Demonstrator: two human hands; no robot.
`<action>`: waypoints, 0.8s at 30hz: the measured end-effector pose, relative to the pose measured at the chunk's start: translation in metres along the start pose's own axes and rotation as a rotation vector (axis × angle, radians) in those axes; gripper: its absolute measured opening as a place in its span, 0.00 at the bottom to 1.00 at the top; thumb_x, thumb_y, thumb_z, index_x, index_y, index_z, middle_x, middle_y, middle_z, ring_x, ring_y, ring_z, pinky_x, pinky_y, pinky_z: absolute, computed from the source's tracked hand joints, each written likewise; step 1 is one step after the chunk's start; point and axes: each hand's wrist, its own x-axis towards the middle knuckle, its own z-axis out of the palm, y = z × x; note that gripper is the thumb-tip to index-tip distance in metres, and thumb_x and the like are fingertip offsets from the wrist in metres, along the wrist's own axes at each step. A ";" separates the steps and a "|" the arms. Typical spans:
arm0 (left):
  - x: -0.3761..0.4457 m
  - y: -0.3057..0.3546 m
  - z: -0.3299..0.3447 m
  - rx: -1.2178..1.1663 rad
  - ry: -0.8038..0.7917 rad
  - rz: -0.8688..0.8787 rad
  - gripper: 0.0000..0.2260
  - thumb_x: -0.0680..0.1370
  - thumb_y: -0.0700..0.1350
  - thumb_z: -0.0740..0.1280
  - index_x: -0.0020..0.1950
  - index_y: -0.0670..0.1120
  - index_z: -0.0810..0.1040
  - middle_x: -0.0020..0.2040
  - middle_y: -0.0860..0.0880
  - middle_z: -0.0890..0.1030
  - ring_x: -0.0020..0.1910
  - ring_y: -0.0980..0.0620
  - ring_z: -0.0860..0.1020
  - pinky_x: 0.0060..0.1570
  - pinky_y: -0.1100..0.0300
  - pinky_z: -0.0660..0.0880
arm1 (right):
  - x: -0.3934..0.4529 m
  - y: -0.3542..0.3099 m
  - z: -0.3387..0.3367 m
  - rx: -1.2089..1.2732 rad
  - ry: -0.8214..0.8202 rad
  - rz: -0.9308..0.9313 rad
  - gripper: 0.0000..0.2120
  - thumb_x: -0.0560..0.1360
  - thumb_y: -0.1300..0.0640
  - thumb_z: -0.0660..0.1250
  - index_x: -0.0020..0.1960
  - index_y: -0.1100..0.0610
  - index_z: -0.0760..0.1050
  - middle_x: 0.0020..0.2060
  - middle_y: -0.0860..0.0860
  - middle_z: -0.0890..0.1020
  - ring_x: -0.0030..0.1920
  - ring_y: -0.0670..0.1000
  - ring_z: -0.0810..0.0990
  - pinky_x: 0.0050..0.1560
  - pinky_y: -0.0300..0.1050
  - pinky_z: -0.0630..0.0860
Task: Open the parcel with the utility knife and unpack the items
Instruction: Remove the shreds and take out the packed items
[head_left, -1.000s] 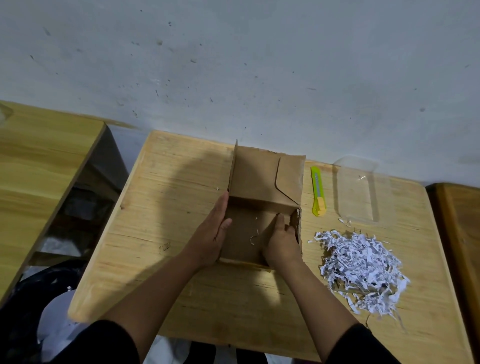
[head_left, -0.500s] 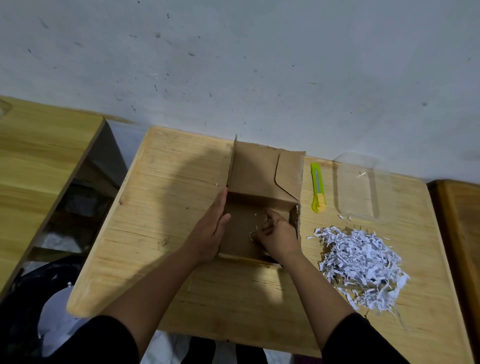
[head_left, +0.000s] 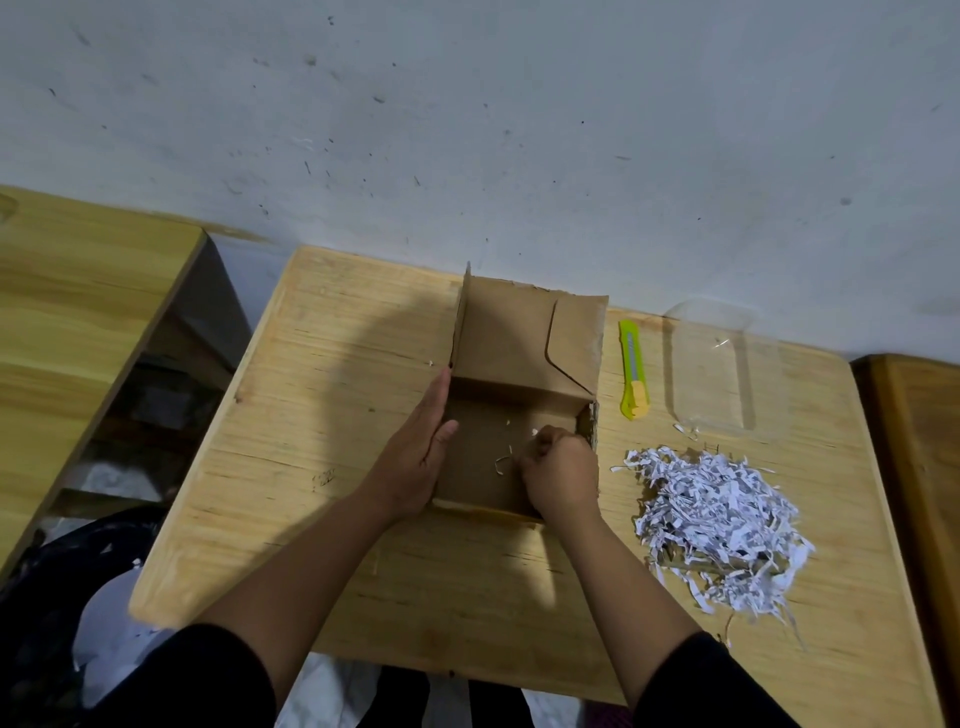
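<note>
An open brown cardboard parcel (head_left: 514, 343) sits in the middle of the wooden table (head_left: 332, 415), its lid standing up at the back. My left hand (head_left: 415, 457) lies flat against the box's left wall, fingers straight. My right hand (head_left: 561, 470) is inside the box with its fingers curled, pinching at a few loose white paper shreds (head_left: 503, 462) on the box floor. A green and yellow utility knife (head_left: 634, 369) lies on the table just right of the box. A pile of white shredded paper (head_left: 717, 525) rests to the right of my right hand.
A clear plastic tray (head_left: 711, 364) lies at the back right beside the knife. A second wooden table (head_left: 78, 322) stands to the left across a gap. A dark wooden surface (head_left: 914, 467) borders the right. A grey wall (head_left: 467, 130) runs close behind the table.
My right hand has moved from the box's near right corner into the box and curled its fingers over the loose shreds. My left hand stays on the left wall.
</note>
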 end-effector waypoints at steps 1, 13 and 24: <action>0.000 0.000 0.000 0.001 0.000 0.000 0.24 0.80 0.52 0.49 0.72 0.60 0.39 0.74 0.60 0.45 0.74 0.62 0.47 0.72 0.62 0.48 | 0.001 -0.002 0.000 -0.011 -0.002 -0.003 0.18 0.72 0.57 0.70 0.60 0.59 0.75 0.57 0.58 0.79 0.56 0.57 0.78 0.55 0.46 0.74; 0.000 0.001 -0.001 0.015 -0.003 0.008 0.24 0.82 0.47 0.50 0.72 0.57 0.39 0.74 0.60 0.44 0.74 0.63 0.46 0.71 0.65 0.47 | 0.002 -0.007 -0.004 -0.093 -0.138 -0.193 0.34 0.65 0.57 0.76 0.69 0.57 0.68 0.61 0.56 0.72 0.60 0.54 0.73 0.59 0.39 0.69; 0.001 0.001 -0.001 0.021 -0.004 -0.005 0.24 0.80 0.51 0.49 0.72 0.59 0.39 0.73 0.61 0.44 0.73 0.66 0.45 0.66 0.80 0.44 | 0.014 -0.004 -0.003 -0.030 -0.134 -0.243 0.19 0.69 0.61 0.73 0.59 0.59 0.78 0.56 0.55 0.78 0.54 0.51 0.77 0.49 0.28 0.64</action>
